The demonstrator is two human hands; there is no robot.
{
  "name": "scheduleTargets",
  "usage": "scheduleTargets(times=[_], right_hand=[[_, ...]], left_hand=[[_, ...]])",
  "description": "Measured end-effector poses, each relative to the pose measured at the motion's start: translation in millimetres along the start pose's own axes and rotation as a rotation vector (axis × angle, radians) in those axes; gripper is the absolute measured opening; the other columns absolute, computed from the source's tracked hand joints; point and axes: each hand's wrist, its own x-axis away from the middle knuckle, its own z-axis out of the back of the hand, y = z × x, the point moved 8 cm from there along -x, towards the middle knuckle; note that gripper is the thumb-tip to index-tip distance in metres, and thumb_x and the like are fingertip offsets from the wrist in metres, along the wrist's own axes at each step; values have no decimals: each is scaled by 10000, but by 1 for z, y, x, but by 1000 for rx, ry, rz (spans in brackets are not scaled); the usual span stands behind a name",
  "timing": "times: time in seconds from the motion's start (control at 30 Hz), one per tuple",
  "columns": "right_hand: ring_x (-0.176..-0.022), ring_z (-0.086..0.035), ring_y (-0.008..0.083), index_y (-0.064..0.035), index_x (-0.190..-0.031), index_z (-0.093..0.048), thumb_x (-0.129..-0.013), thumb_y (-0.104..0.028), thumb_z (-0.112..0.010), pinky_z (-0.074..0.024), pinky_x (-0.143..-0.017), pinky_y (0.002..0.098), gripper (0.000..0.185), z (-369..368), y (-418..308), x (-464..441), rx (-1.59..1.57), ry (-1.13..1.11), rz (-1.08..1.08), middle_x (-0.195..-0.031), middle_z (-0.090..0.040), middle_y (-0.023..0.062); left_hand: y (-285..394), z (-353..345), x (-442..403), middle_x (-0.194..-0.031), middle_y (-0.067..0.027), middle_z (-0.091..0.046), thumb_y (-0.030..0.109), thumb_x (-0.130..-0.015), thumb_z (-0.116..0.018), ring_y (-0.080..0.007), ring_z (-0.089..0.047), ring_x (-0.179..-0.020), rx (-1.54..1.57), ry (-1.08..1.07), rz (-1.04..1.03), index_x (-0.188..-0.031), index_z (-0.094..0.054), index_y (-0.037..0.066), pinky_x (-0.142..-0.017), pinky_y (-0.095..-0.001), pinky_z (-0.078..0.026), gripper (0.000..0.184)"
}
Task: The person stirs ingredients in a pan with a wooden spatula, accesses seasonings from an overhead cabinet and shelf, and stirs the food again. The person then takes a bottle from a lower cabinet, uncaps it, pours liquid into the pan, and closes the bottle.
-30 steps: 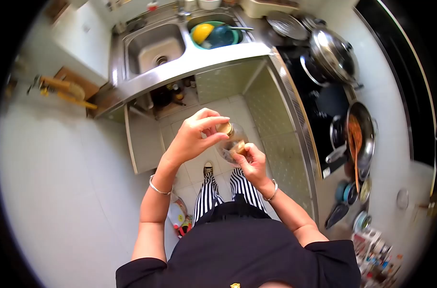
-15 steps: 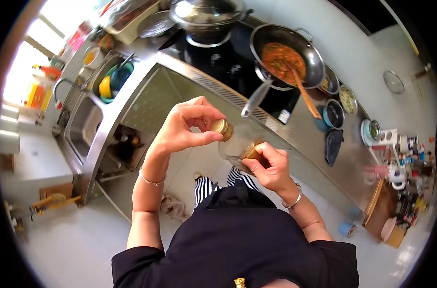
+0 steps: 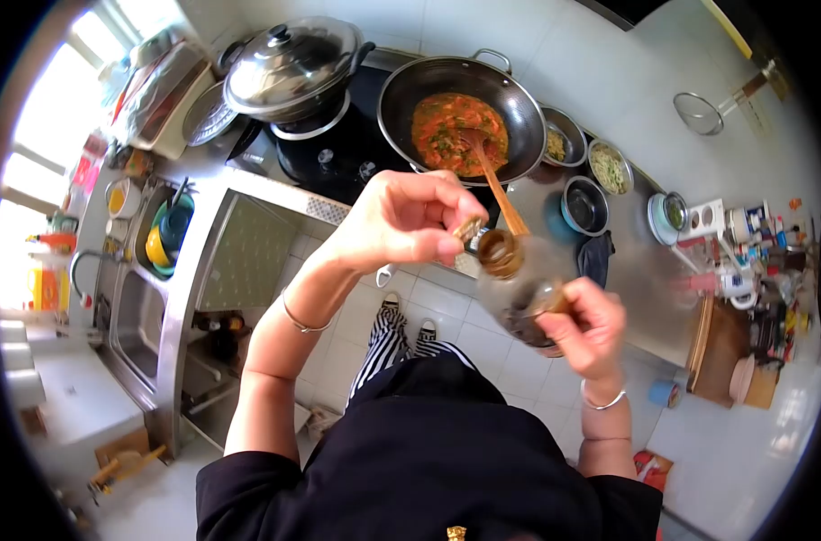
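My left hand pinches a small gold lid between thumb and fingers. Just beside the lid is the uncovered mouth of a clear glass bottle, tilted towards the stove. Something dark sits in its lower part. My right hand grips the bottle near its base, and its fingers hide part of the label. Beyond my left hand, a wok on the cooktop holds a red, chunky sauce. A wooden spatula leans in the sauce, its handle reaching behind the bottle mouth.
A lidded steel pot stands on the left burner. Right of the wok are several bowls, one with shredded food, and a dark cloth. The sink is at the left; a strainer hangs on the wall.
The bottle has tilted and shifted right in my right hand, and its open mouth now shows. My left hand with the lid has moved right. The view has turned, bringing the wok further left.
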Motion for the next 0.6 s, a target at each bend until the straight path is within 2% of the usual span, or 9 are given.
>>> scheduleTargets(times=[0.1, 0.17, 0.3, 0.4, 0.6], right_hand=[[-515, -455, 4, -3, -763, -548, -800, -54, -682, -347, -463, 170, 148, 29, -4, -8, -122, 116, -148, -605, -552, -27], [-526, -469, 8, -3, -785, -552, -807, -65, -672, -362, -473, 165, 136, 47, -8, -18, -168, 127, -164, -629, -562, -14], [-501, -396, -6, -27, -773, -530, -825, -65, -634, -283, -444, 153, 123, 71, -10, -56, -47, 108, -246, -617, -516, -28], [-494, -372, 0, -36, -777, -514, -835, -44, -608, -256, -427, 175, 111, 79, 10, -92, -1, 58, -230, -610, -488, -34], [-580, -410, 18, -36, -721, -513, -828, -75, -643, -323, -520, 202, 173, 73, 66, -160, 203, -31, -271, -633, -495, -50]], left_hand=[[4, 28, -21, -875, -57, -595, 62, -772, -679, -114, -590, -742, 132, 30, -86, -1074, -606, -52, -673, -261, -541, 331], [-3, 58, -31, -855, -48, -603, 84, -789, -675, -120, -594, -718, 180, 78, -97, -1092, -607, -39, -672, -264, -541, 334], [-24, 104, -44, -885, -48, -641, 82, -836, -653, -121, -629, -755, 337, 238, -47, -1096, -609, -16, -694, -230, -546, 281], [-40, 126, -49, -908, -46, -650, 80, -859, -633, -111, -632, -768, 315, 326, -7, -1093, -611, -7, -698, -219, -548, 251], [-53, 164, -42, -910, -45, -632, 90, -877, -613, -89, -605, -782, 182, 446, 15, -1133, -583, -32, -698, -207, -530, 285]])
